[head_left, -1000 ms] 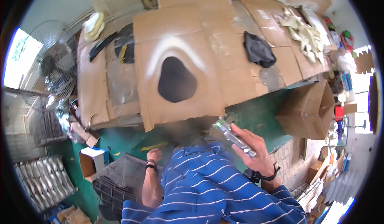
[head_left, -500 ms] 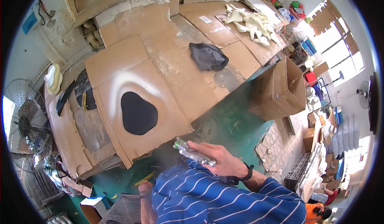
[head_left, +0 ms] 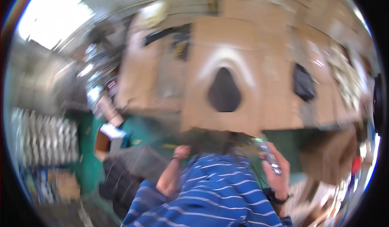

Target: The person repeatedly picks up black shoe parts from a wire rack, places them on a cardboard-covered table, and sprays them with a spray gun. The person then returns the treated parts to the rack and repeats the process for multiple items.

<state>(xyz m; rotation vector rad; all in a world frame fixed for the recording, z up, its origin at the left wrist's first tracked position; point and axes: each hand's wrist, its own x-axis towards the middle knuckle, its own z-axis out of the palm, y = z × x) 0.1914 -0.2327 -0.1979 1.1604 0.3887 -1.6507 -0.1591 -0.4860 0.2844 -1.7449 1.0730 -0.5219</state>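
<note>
View swung, squaring me up to a black teardrop panel (head_left: 225, 91) mid-frame; right hand (head_left: 279, 175) clamped my silver metal spray gun (head_left: 270, 157) lower right, left hand (head_left: 181, 151): couldn't tell.

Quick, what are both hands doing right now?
Left hand: curled closed; too blurred to tell if it holds anything.
Right hand: closed around a silver, tube-shaped metal tool with a green end.
</note>
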